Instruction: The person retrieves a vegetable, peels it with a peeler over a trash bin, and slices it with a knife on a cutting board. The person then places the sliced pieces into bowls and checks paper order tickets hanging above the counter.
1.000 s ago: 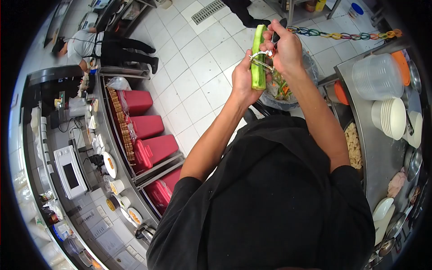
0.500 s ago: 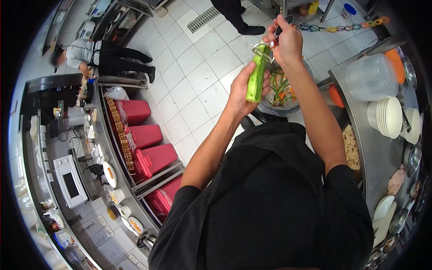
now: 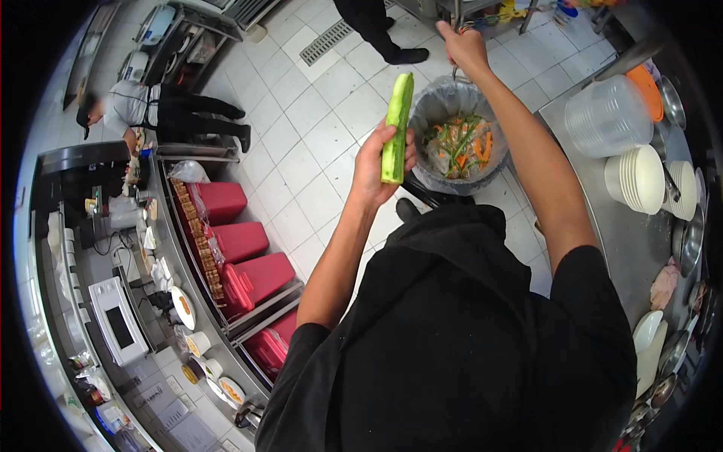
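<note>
My left hand point(image 3: 379, 163) is wrapped round the lower part of a long green vegetable point(image 3: 397, 128), partly peeled, which stands nearly upright in the view. Farther forward and to the right, my right hand point(image 3: 464, 47) is closed on the peeler point(image 3: 455, 73), of which only a small metal part shows below the fingers. Beneath and to the right of the vegetable is a bin lined with a clear bag point(image 3: 427, 178), holding orange and green peelings point(image 3: 463, 147).
A steel counter point(image 3: 595, 192) on the right bears stacked bowls point(image 3: 635, 179) and clear containers point(image 3: 608, 117). Red bins point(image 3: 260, 280) stand left. One person point(image 3: 132, 109) is at the left counter; another person's legs point(image 3: 376, 30) show at the top.
My right hand has moved forward with the peeler, away from the vegetable. My left hand has shifted left and slightly back, holding the vegetable. More of the bin now shows.
</note>
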`<state>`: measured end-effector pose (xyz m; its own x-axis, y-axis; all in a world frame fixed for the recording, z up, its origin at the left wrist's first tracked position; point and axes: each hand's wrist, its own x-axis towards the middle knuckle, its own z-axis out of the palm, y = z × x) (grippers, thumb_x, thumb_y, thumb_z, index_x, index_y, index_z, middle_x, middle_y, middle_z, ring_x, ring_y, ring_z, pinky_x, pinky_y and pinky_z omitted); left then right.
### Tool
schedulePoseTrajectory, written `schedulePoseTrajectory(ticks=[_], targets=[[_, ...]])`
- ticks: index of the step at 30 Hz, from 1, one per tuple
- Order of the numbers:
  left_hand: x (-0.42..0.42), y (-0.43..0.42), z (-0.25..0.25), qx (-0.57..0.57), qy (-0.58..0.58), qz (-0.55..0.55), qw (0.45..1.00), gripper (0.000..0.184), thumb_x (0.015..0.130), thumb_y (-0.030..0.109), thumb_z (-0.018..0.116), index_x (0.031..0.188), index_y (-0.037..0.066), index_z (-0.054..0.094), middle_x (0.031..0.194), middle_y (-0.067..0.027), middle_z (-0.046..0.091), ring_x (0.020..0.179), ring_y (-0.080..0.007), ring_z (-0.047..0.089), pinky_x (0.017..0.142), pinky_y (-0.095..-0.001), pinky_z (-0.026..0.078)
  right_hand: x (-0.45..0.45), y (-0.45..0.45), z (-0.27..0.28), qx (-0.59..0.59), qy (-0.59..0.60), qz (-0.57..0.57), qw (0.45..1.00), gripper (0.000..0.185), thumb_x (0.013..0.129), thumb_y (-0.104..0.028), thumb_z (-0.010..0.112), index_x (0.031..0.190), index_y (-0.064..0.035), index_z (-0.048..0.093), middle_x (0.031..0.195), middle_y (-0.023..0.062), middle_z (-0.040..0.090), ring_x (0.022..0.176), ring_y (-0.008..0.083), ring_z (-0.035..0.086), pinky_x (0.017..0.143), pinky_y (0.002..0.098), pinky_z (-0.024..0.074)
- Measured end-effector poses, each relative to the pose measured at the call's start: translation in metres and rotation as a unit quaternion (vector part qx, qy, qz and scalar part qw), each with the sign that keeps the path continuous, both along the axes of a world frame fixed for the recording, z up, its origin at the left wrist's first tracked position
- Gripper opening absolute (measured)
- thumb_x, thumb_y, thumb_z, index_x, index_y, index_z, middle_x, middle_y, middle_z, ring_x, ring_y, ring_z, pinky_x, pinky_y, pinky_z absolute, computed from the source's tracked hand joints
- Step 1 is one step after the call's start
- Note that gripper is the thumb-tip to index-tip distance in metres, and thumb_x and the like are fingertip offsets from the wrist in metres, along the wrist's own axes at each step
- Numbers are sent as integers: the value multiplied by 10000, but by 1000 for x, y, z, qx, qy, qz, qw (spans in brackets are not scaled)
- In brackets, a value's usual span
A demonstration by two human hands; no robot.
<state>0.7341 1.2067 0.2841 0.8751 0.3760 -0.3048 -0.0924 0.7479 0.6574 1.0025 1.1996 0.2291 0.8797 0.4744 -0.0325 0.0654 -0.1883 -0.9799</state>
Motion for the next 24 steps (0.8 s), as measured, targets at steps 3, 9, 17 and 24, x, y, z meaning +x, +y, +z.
schedulePoseTrajectory(ticks=[3, 9, 17, 24], targets=[[3, 6, -7, 21, 16, 19, 999, 404, 812, 166, 531, 1180, 43, 420, 837, -70, 483, 639, -131, 430, 544, -254, 386, -61, -26, 51, -43, 115, 123, 985, 446, 781, -423, 685, 656, -20, 542, 489, 12, 480, 391, 116, 481, 365, 243, 369], [8, 4, -11, 128, 91, 38, 987, 434, 845, 132, 563, 1248, 37, 432, 833, -42, 499, 676, -120, 479, 565, -255, 413, -102, -36, 27, 50, 175, 225, 957, 311, 783, -274, 714, 817, -4, 563, 597, 15, 531, 393, 82, 441, 365, 236, 344], [-19, 28, -26, -164, -50, 94, 981, 292, 909, 280, 495, 1064, 35, 458, 833, -97, 499, 625, -146, 387, 514, -260, 344, -69, -74, -32, -150, -31, 68, 986, 542, 737, -438, 701, 988, 29, 592, 802, 147, 656, 760, 270, 643, 693, 345, 489], [-28, 11, -29, -168, -36, 107, 979, 358, 932, 271, 434, 1180, 13, 432, 849, -91, 465, 649, -150, 372, 535, -252, 337, -38, -110, -86, -168, 112, 23, 979, 348, 853, -328, 598, 923, 12, 567, 742, 112, 609, 657, 212, 592, 593, 311, 464]])
